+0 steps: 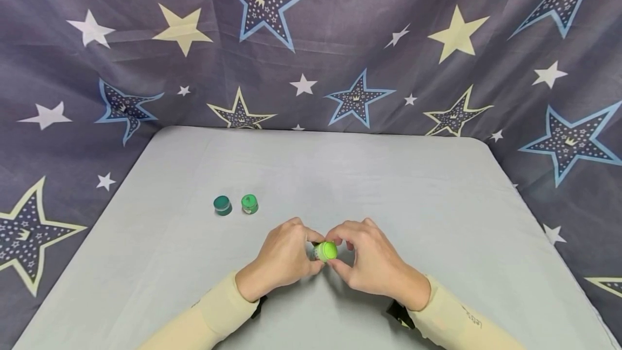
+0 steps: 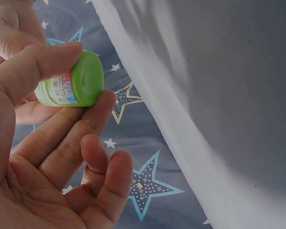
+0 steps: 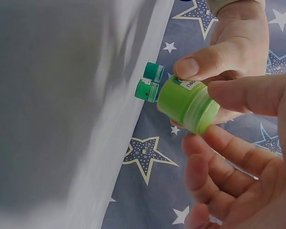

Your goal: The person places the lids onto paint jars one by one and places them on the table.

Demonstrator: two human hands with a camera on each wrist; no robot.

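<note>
Over the near middle of the table, both hands hold one small light green paint jar (image 1: 326,251) between them. My left hand (image 1: 286,253) pinches its left part between thumb and fingers. On the other side, the thumb and fingertips of my right hand (image 1: 371,258) grip the end with the bright green round top. Printed label text shows on the jar's side (image 2: 62,90) in the left wrist view. A clear band circles the jar (image 3: 195,105) in the right wrist view, near the right thumb. The other right fingers are bent loosely below it.
Further back and to the left stand two more small jars side by side, a dark teal one (image 1: 222,205) and a mid-green one (image 1: 250,204). A pale grey cloth covers the table (image 1: 389,177). Behind it hangs a dark curtain (image 1: 330,58) printed with stars.
</note>
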